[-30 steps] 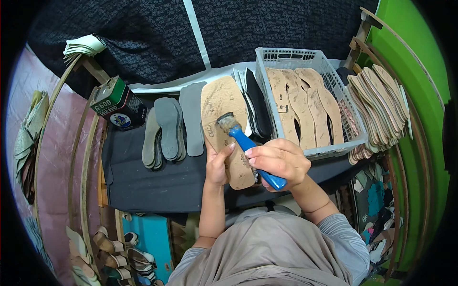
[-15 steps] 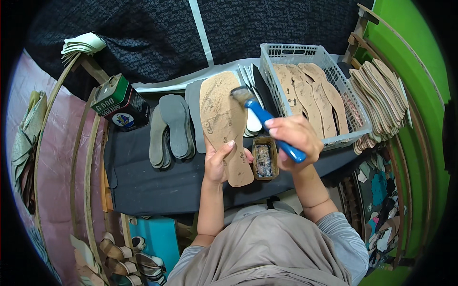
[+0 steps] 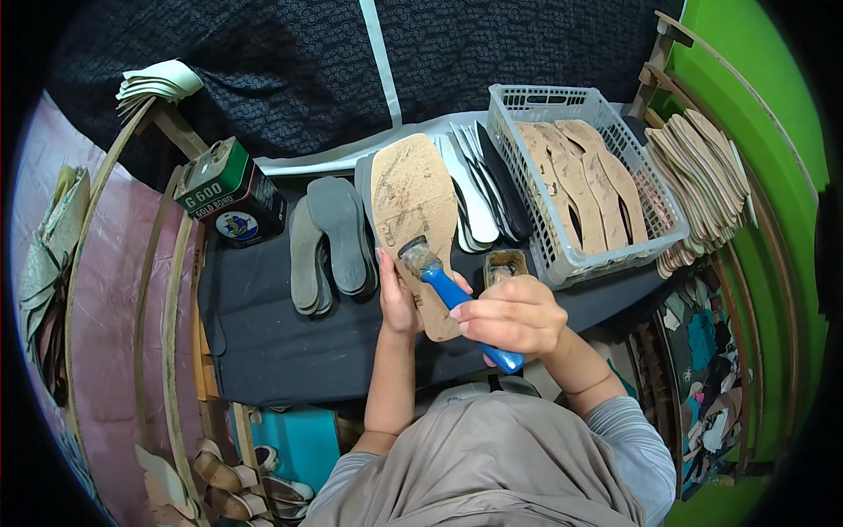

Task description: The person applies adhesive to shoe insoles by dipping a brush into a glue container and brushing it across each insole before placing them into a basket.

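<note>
Item one: a tan, sole-shaped sheet (image 3: 414,189) with dark smudges, being held above the black-covered bench (image 3: 281,356). Its long axis is running away from the person and leaning slightly left; the broad end is pointing to the far side, the narrow end towards the person. The left hand (image 3: 399,300) is clasping the narrow half, fingertips showing at the right edge.

Item two: a blue-handled brush (image 3: 445,286) with a short, soiled head, being gripped in the right hand (image 3: 520,318). The head is pointing far-left, over the sheet's middle.

Containers: a small, brown-stained rectangular tub (image 3: 505,259), standing just beyond the right hand and partly hidden by it, dark residue lining its inside; a translucent white plastic crate (image 3: 615,261) with lattice walls, holding tan sole-shaped pieces (image 3: 597,198) lengthwise; a green-and-black rectangular metal can (image 3: 233,195), standing at the far left.
</note>
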Motion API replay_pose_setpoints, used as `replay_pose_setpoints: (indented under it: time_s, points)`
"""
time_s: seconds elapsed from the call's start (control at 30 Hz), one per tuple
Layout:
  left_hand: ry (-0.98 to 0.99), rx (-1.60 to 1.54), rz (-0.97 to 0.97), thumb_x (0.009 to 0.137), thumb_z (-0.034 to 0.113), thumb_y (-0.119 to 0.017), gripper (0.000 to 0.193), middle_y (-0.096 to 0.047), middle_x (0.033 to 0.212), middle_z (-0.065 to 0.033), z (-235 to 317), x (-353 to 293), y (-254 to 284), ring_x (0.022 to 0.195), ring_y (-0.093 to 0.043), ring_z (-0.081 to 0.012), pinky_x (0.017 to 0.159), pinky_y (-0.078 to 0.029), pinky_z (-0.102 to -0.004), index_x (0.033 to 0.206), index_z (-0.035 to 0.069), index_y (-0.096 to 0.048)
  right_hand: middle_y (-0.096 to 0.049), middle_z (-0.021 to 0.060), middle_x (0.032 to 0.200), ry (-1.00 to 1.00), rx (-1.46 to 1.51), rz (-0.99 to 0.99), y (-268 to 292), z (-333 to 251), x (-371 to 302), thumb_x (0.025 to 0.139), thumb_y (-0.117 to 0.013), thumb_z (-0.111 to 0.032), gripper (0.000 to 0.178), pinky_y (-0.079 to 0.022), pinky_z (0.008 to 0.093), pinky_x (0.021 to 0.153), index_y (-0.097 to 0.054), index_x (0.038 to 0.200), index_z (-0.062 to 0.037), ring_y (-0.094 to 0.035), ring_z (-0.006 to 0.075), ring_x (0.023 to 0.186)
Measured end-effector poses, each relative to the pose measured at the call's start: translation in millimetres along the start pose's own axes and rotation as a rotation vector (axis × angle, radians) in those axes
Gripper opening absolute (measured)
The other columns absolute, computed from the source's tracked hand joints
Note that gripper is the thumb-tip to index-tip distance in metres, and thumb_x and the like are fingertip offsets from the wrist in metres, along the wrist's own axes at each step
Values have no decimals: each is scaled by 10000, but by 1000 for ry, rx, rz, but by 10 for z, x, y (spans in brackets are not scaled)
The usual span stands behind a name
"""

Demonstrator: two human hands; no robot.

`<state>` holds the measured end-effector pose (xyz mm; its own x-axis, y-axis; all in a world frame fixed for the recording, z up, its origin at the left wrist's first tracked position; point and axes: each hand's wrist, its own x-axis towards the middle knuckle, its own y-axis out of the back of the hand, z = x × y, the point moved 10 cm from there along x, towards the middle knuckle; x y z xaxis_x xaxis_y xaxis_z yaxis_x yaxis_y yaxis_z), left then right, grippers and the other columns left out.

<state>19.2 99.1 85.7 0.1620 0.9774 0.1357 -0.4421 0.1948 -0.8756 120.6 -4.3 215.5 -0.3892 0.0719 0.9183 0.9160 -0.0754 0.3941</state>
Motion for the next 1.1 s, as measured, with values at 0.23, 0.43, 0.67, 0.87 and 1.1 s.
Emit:
replay_pose_setpoints:
  time_s: [0.23,0.43,0.67,0.87,1.1]
  points:
    - [11,190,-77,907,614,-121,737,-613,875,-199,73,-5,221,674,-609,-282,603,-499,-360,1195,21,-451,-663,120,800,-68,-173,162,34,74,99,881,-554,-237,212,-479,286,533,-616,847,-36,-602,207,618]
    - [-36,-83,-222,934,542,-134,661,-612,912,-163,262,-36,-102,702,-616,-253,643,-513,-376,1185,26,-463,-660,120,876,-76,-84,187,-14,13,158,728,-652,-115,182,-502,278,551,-623,878,-17,-602,206,630]
    - [90,204,-392,945,426,-141,573,-611,990,-152,218,-37,-146,747,-630,-282,719,-519,-437,1222,29,-448,-658,105,876,63,-16,8,-253,-218,248,669,-648,-57,183,-495,268,552,-630,850,-31,-597,183,639]
    - [-10,-170,-76,884,568,-174,685,-615,929,-181,344,-66,14,805,-603,-285,727,-494,-384,1202,32,-459,-651,101,860,8,-197,106,-178,-165,353,660,-667,-60,152,-490,248,530,-627,805,-38,-590,175,605]
    - [-2,-276,-200,902,508,-105,678,-611,782,-225,418,-106,-249,634,-609,-298,581,-522,-368,1136,-12,-473,-659,123,837,-28,-240,166,-10,-85,314,781,-611,-146,179,-495,272,538,-625,897,-10,-613,198,629]
